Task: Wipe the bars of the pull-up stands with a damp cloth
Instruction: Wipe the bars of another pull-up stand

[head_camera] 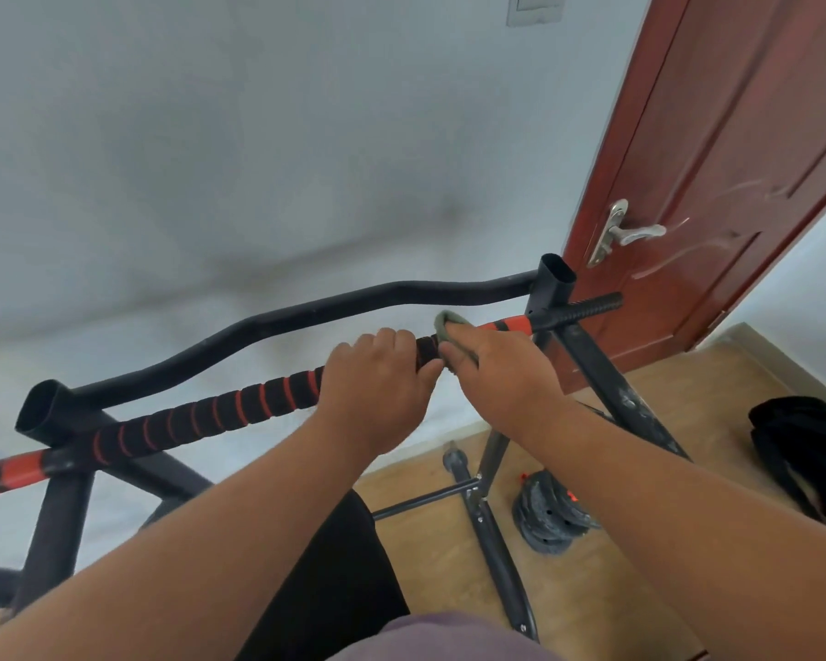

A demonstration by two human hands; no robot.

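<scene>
— What do we have at the center of the frame?

— We see the padded bar (220, 415), black foam with red rings, running from the lower left up toward the right. Our left hand (377, 379) grips it at mid-frame, fingers curled over the top.

— And the other hand?

— Just to the right of it, our right hand (497, 374) holds a grey-green cloth (449, 324) wrapped against the same bar, fingers curled round cloth and bar together. The two hands are nearly touching.

— Where does the bar end?

— At a black upright post (551, 288) right of center, past a short orange-red stretch. Behind it we see a bare black curved bar (306, 310) spanning between the two posts.

— Anything else around us?

— A red-brown door (716, 159) with a silver handle (628, 233) in the upper right, weight plates (551, 515) on the wooden floor at lower right, and a black bag (802, 446) at the right edge.
</scene>
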